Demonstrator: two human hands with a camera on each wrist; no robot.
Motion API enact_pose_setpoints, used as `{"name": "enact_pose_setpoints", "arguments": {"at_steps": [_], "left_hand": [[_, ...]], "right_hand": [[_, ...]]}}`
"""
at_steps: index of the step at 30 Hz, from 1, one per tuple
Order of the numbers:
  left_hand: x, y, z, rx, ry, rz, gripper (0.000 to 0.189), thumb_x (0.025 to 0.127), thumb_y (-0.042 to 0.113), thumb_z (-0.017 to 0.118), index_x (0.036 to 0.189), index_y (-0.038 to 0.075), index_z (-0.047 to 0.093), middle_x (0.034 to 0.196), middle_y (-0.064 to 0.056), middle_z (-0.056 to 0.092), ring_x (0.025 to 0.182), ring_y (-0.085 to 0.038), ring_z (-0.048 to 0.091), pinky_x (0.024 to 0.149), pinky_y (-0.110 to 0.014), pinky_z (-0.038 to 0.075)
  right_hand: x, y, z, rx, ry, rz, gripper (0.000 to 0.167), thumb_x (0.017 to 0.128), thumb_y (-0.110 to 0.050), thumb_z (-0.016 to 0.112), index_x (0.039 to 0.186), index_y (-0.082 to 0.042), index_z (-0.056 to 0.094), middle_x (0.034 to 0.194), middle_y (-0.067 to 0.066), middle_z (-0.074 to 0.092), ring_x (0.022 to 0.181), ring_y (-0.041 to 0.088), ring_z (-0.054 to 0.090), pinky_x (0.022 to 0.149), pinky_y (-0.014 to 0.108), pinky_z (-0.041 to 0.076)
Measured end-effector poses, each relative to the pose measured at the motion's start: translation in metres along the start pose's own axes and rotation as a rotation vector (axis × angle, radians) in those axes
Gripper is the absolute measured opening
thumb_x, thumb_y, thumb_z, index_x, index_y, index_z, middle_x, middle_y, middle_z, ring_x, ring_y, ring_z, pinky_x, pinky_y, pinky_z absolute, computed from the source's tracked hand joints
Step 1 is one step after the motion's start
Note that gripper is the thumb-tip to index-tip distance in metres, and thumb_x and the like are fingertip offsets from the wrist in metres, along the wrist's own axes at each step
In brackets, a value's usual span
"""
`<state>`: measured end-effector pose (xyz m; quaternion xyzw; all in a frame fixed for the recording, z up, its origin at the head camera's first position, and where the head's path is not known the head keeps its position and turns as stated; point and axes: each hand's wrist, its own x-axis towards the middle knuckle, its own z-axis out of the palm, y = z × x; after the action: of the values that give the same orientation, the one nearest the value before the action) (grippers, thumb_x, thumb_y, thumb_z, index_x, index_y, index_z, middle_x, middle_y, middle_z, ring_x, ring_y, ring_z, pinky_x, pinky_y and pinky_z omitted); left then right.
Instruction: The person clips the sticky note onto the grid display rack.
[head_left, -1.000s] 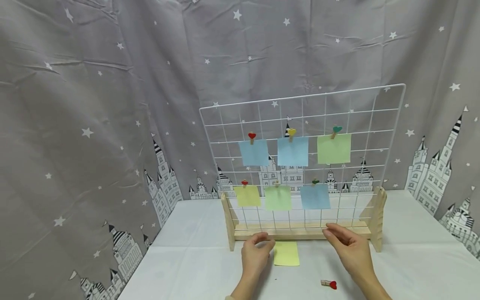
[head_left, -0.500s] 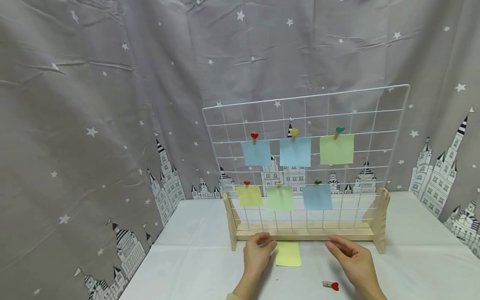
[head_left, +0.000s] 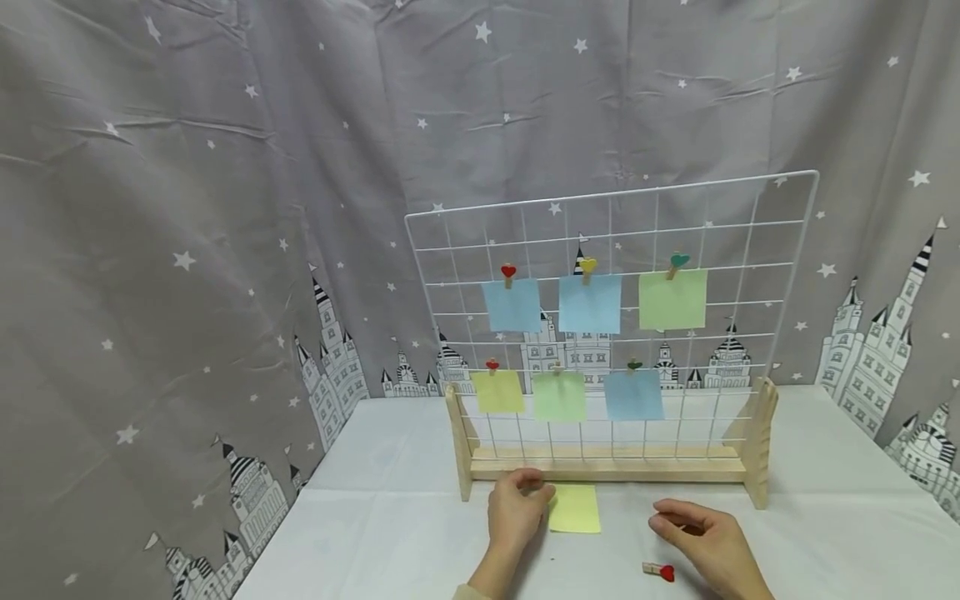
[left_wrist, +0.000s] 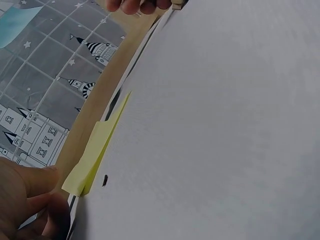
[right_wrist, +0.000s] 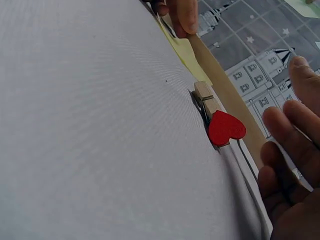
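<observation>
A yellow sticky note (head_left: 575, 509) lies on the white table in front of the wire grid. My left hand (head_left: 514, 514) is at its left edge, thumb and fingers bent; in the left wrist view the thumb is close beside the note (left_wrist: 97, 155), apparently without gripping it. A small wooden clothespin (right_wrist: 211, 102) with a red heart lies on the table, right of the note and nearer to me. My right hand (head_left: 708, 542) hovers just right of and beyond it, fingers loosely bent, holding nothing.
A white wire grid (head_left: 765, 304) stands in a wooden base (head_left: 607, 470) behind the hands. Blue, green and yellow notes hang on it in two rows from heart clips, among them a blue note (head_left: 589, 305). A grey star-and-castle curtain (head_left: 187, 208) closes the back.
My right hand has come down and toward me, away from the grid base and closer to the clothespin. The left hand stays almost still by the yellow note.
</observation>
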<state>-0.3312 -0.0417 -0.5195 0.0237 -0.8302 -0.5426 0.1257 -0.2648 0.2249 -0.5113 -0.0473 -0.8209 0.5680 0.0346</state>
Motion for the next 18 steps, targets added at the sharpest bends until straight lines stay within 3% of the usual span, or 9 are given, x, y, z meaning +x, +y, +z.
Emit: {"name": "enact_pose_setpoints", "arguments": {"at_steps": [6,12,18], "left_hand": [[-0.0023,0.0006,0.0009,0.124,0.039,0.015,0.025,0.077,0.021,0.087,0.1,0.018,0.078,0.092,0.008,0.077,0.1,-0.023,0.07,0.085,-0.046,0.05],[-0.0023,0.0004,0.0027,0.159,0.036,0.041,0.025,0.075,0.021,0.088,0.098,0.02,0.078,0.091,0.01,0.077,0.1,-0.022,0.071,0.09,-0.05,0.05],[-0.0012,0.0003,0.003,0.199,0.034,0.058,0.029,0.072,0.018,0.088,0.099,0.021,0.08,0.094,0.011,0.077,0.103,-0.026,0.071,0.09,-0.051,0.051]], "right_hand": [[0.0017,0.0066,0.0,0.021,-0.086,0.034,0.04,0.089,-0.03,0.081,0.118,-0.003,0.075,0.105,0.005,0.079,0.088,0.009,0.068,0.074,0.022,0.055],[0.0004,0.0102,-0.0052,-0.004,-0.159,-0.004,0.043,0.087,-0.028,0.083,0.118,0.0,0.074,0.108,0.008,0.078,0.088,0.011,0.069,0.074,0.022,0.055],[0.0007,0.0114,-0.0083,-0.095,-0.173,0.006,0.045,0.08,-0.035,0.088,0.115,-0.008,0.078,0.106,0.003,0.078,0.085,0.013,0.062,0.07,0.023,0.051]]}}
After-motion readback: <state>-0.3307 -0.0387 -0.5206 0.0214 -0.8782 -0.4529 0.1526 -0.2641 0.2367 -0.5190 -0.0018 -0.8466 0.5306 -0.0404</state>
